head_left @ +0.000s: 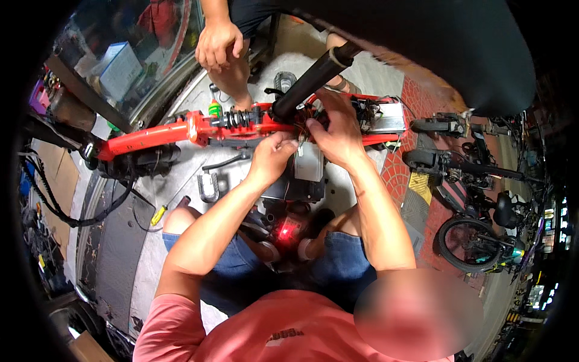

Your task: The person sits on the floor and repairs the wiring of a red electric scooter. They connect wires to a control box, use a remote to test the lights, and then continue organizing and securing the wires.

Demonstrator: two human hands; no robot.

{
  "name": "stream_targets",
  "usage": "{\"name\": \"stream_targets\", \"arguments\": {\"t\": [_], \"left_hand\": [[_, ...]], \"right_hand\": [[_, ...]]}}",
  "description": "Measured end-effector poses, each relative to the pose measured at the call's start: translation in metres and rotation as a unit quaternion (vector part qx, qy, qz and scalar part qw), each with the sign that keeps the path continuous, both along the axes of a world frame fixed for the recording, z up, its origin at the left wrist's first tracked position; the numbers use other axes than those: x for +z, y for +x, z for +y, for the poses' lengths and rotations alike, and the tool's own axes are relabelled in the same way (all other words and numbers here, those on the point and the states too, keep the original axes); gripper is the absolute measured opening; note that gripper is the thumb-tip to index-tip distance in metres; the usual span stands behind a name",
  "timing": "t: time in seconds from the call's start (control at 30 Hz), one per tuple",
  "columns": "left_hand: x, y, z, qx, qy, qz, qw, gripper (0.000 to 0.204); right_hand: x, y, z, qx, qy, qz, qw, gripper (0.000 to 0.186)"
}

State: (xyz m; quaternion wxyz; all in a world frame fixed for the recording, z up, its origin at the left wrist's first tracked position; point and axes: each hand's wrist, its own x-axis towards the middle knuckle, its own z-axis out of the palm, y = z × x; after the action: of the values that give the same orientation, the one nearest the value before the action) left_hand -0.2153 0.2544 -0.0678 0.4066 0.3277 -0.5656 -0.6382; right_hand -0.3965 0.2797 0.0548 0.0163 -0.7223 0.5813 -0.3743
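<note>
Your left hand [271, 158] & right hand [338, 130] both pinch into the wire bundle [301, 123] at the red frame [181, 131] centre, just under the black post [310, 81]; frame lies sideways so wiring faces you. Co-worker's hand [218, 42] far left, empty

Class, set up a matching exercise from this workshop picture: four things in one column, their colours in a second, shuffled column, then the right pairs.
Things:
1. frame
2. screwdriver handle
3. seat tube
4. small bottle

Colours:
A. green
B. black
C. red
D. yellow

Pairs: 1-C, 2-D, 3-B, 4-A

The left hand and right hand both work at the wiring in the frame.
</note>
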Motion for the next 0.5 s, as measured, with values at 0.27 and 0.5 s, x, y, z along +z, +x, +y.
{"name": "stream_targets", "arguments": {"t": [0.27,0.5], "left_hand": [[-0.009,-0.006,0.002,-0.008,0.008,-0.02,1.0,0.034],[-0.004,-0.012,0.004,-0.013,0.033,0.031,0.999,0.038]], "right_hand": [[-0.013,-0.011,-0.008,-0.005,0.051,0.003,0.999,0.04],[-0.011,-0.03,0.01,-0.038,0.076,-0.076,0.993,0.037]]}}
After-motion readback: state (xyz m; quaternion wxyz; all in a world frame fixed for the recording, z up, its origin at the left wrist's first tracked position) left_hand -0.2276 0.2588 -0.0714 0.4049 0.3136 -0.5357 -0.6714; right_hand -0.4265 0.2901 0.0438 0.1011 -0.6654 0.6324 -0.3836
